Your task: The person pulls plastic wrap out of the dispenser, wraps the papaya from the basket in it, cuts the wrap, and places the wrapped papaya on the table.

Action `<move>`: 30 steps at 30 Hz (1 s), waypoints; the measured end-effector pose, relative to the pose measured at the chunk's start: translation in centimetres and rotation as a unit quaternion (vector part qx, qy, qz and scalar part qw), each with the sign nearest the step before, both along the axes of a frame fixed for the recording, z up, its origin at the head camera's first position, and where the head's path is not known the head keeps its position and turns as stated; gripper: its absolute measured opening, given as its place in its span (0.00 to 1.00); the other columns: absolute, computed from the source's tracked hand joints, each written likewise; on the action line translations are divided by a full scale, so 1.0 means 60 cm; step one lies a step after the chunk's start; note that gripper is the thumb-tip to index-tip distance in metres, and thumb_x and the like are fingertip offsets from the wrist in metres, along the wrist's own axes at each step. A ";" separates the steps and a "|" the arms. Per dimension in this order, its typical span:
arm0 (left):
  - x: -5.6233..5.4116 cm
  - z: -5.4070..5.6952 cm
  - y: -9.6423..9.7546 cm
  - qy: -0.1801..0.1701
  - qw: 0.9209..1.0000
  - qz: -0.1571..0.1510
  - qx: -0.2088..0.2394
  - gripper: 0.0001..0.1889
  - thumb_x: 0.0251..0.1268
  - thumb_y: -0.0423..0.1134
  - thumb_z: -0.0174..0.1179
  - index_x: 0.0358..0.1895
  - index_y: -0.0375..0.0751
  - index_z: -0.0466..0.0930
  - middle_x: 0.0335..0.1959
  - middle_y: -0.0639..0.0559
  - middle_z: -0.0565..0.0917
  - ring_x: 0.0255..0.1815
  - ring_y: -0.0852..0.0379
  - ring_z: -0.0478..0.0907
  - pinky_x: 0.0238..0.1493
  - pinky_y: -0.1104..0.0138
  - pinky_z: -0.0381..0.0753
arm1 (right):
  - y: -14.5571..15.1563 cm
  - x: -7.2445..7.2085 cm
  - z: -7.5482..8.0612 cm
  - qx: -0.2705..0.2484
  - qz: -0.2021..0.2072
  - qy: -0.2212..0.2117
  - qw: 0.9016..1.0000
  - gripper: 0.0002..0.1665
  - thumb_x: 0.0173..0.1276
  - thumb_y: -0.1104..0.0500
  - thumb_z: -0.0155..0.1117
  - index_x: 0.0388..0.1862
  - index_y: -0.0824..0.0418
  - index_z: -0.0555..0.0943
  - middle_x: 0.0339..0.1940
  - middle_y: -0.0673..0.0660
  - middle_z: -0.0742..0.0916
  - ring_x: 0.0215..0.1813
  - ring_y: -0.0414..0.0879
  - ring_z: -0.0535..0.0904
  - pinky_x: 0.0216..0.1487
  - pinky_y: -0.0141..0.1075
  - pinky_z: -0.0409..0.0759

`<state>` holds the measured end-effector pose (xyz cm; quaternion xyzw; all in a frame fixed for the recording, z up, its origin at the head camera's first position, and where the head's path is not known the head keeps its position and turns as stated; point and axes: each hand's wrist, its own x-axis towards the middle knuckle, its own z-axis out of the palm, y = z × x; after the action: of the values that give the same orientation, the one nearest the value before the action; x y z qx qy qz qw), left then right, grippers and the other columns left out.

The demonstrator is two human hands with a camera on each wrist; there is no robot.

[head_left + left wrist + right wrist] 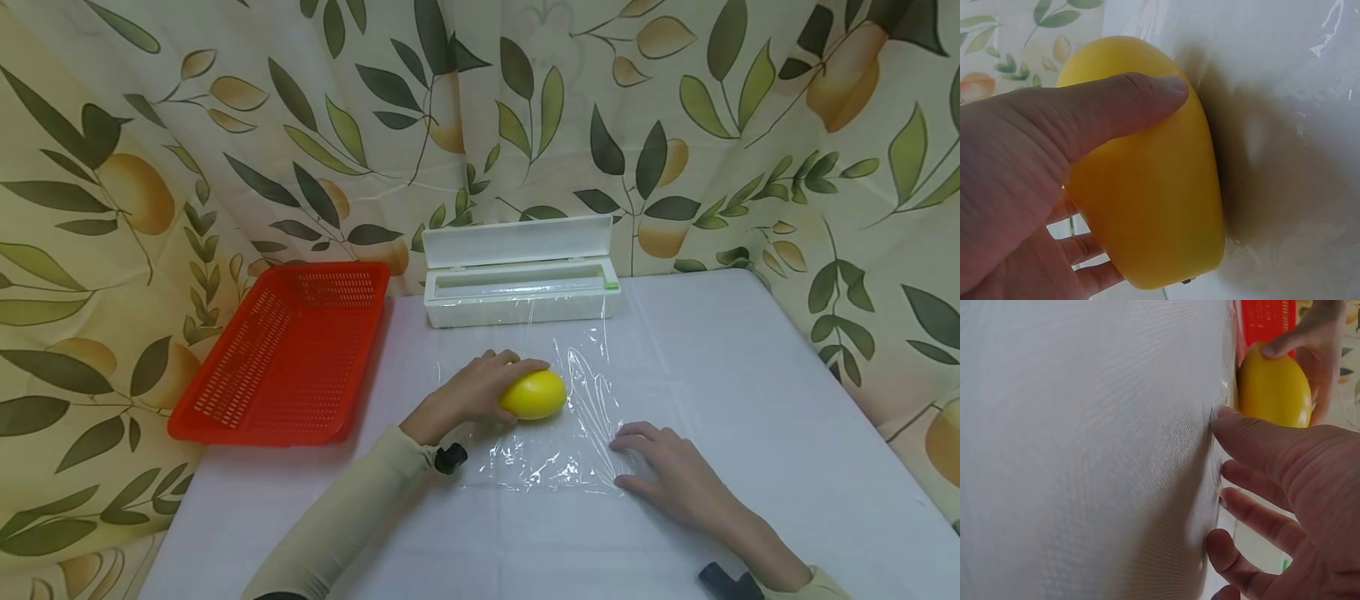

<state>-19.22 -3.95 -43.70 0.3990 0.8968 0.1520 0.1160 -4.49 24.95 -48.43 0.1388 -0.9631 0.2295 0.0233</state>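
A smooth yellow mango (534, 395) is in the grip of my left hand (476, 392), thumb across one side and fingers round the other. The left wrist view shows the mango (1154, 187) close up, a small dark stem mark at its lower end. Beneath it, a sheet of clear cling film (540, 462) lies wrinkled on the table, running back to a white dispenser box (517, 312) with its lid raised. My right hand (678, 475) rests at the film's right edge, fingers spread and loosely bent, fingertips against the surface, holding nothing.
A red plastic basket (262, 425) with perforated walls stands on the left of the table. White cloth covers the table (705, 350). Behind it hangs a curtain (525, 133) printed with leaves and fruit.
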 end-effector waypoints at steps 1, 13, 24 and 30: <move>0.000 0.000 0.000 -0.001 1.000 0.001 0.001 0.48 0.53 0.40 0.80 0.77 0.63 0.65 0.63 0.50 0.77 0.55 0.51 0.72 0.58 0.60 0.73 | 0.000 0.000 0.000 0.000 0.000 -0.001 1.000 0.26 0.55 0.53 0.83 0.53 0.52 0.86 0.58 0.54 0.84 0.56 0.56 0.80 0.54 0.58 0.76; 0.000 0.000 -0.001 0.002 1.000 -0.007 0.004 0.49 0.52 0.39 0.81 0.78 0.63 0.64 0.63 0.51 0.77 0.56 0.51 0.71 0.60 0.60 0.72 | 0.001 -0.002 -0.001 0.002 0.001 0.003 1.000 0.26 0.55 0.53 0.82 0.53 0.53 0.86 0.57 0.54 0.85 0.54 0.56 0.80 0.52 0.56 0.76; 0.001 0.000 -0.002 0.003 1.000 -0.004 0.006 0.47 0.53 0.41 0.80 0.77 0.62 0.66 0.62 0.51 0.77 0.56 0.51 0.71 0.61 0.59 0.71 | 0.002 0.001 -0.001 -0.008 0.006 0.014 1.000 0.26 0.55 0.53 0.82 0.54 0.52 0.86 0.58 0.54 0.85 0.56 0.57 0.80 0.53 0.57 0.76; 0.003 0.001 -0.003 0.005 1.000 0.000 0.008 0.47 0.53 0.40 0.80 0.77 0.63 0.66 0.63 0.50 0.77 0.57 0.51 0.71 0.61 0.58 0.72 | 0.002 0.002 -0.001 -0.013 0.005 0.021 1.000 0.26 0.55 0.54 0.82 0.53 0.51 0.86 0.57 0.53 0.85 0.55 0.56 0.80 0.52 0.56 0.75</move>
<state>-19.05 -4.15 -43.61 0.4007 0.8961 0.1570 0.1087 -4.37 25.10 -48.49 0.1485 -0.9586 0.2389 0.0443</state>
